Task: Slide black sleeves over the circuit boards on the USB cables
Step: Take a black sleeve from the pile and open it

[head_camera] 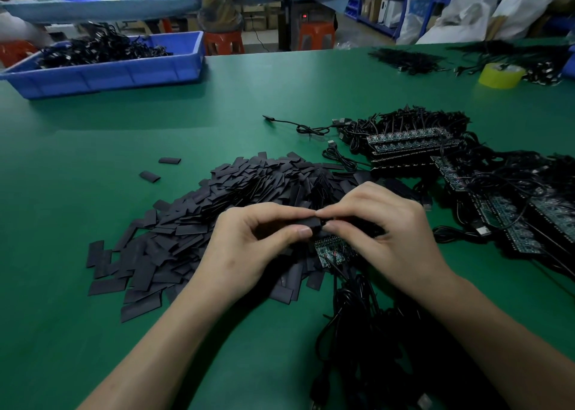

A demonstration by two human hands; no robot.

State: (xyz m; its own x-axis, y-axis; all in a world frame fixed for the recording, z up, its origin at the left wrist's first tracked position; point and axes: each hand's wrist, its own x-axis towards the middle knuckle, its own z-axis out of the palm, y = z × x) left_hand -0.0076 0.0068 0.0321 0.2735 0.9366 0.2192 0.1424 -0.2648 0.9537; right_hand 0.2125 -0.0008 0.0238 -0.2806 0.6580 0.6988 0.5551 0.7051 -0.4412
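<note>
Fingers of the left hand and right hand cover most of the short black sleeve pinched between them. The green circuit board beneath shows only partly, and the black cable bundle runs off the bottom edge.

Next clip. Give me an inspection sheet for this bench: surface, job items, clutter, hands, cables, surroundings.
Surface: green table, no spills seen.
Job's things: pile of black sleeves mid-table; stacked circuit boards at right; one circuit board just below the hands.
Clutter: yellow tape roll far right; stray sleeves left of the pile.
Hands: left hand and right hand both pinch one black sleeve.
Cables: black cable bundle trails toward the camera; blue bin holds more.
Surroundings: seated person, red stool, shelving.
</note>
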